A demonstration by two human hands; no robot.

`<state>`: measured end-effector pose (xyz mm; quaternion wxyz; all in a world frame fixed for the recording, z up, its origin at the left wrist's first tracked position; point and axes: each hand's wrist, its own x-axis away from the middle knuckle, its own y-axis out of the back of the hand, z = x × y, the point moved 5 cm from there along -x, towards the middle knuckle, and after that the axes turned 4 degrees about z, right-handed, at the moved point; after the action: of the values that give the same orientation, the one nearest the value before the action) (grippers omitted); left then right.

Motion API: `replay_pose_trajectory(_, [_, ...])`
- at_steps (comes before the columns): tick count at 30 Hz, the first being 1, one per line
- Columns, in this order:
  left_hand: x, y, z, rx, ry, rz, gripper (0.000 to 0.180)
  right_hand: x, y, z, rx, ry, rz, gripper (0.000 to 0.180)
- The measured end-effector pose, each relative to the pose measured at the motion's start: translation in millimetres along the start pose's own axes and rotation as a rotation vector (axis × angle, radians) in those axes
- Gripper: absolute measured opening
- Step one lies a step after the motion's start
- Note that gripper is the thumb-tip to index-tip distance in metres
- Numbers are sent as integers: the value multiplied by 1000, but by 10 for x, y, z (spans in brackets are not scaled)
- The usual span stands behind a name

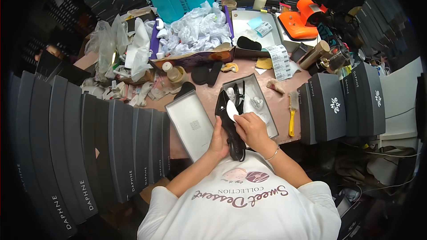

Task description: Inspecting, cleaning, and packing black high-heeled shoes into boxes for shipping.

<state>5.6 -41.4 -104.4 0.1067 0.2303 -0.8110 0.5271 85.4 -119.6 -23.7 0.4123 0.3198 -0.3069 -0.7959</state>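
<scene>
A long row of dark grey shoeboxes [95, 146] stood on edge at the far left. Beyond it, clear plastic bags [106, 44] slumped beside a purple carton [198, 58] heaped with crumpled white plastic. A cream-capped bottle [175, 74] stood in front of the carton. On the pinkish tabletop [281, 102], a pale-lined box lid [192, 122] lay tilted, inner face up, just left of the person's hands.

The left hand [218, 141] was clamped on a black shoe [228, 129], its thumb along the left side; the fingers underneath were hidden. The shoe was in front of the torso, partly over the near end of an open shoebox [268, 111]. The right hand [251, 129] pinched a white insole-shaped piece [231, 110] over the shoe's upper part, close to the left hand but apart from it. A thin bracelet [273, 153] circled the right wrist.

White crumpled paper [257, 102] lay inside the open shoebox. Farther right were a sheet of printed labels [279, 62], a yellow-handled brush [292, 114], an orange tape dispenser [297, 26] and another row of upright dark boxes [328, 106].
</scene>
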Motion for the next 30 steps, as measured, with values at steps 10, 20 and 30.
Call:
replay_pose_trajectory(10, [-48,148,114,16,37,-49,77,46,-250,-32,196,98,128,12])
replay_pose_trajectory(20, [25,259,17,-64,-10,-195,83,-267,-824,-236,229,214,210,9])
replay_pose_trajectory(30, [-116,1051,-299,-32,44,-201,56,-460,-479,-1056,336,59,278,34])
